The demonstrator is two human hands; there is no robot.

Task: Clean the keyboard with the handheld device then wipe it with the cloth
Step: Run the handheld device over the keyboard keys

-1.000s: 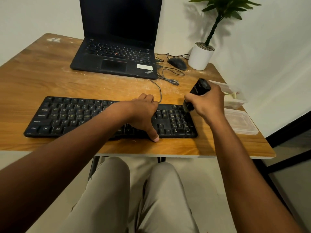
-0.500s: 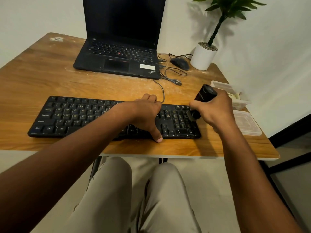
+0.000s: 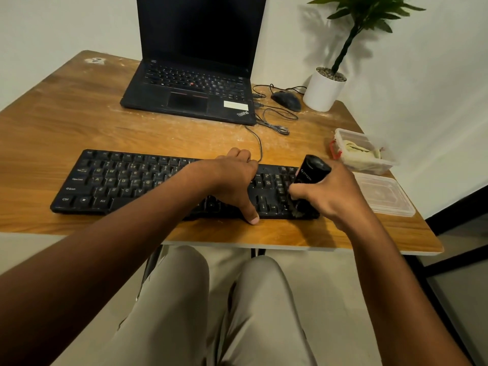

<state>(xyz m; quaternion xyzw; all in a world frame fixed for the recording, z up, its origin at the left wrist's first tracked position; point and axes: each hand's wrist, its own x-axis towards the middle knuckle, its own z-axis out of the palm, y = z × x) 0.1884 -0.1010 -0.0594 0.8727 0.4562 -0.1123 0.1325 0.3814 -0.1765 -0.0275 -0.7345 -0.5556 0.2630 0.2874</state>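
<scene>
A black keyboard lies along the near edge of a wooden table. The left hand rests on the right half of the keyboard, fingers curled over its far edge and thumb reaching down past its near edge to the table. The right hand grips a black handheld device, fingers wrapped round its body; the device is tilted, its lower end down on the keys at the near right corner of the keyboard. Just right of the hands, a clear tub holds a pale cloth, and a clear lid lies flat on the table nearer the viewer. At the far side stands an open laptop with a dark screen; right of it are a mouse with its looped cable and a white potted plant. The person's knees, in light trousers, show below the table edge.
</scene>
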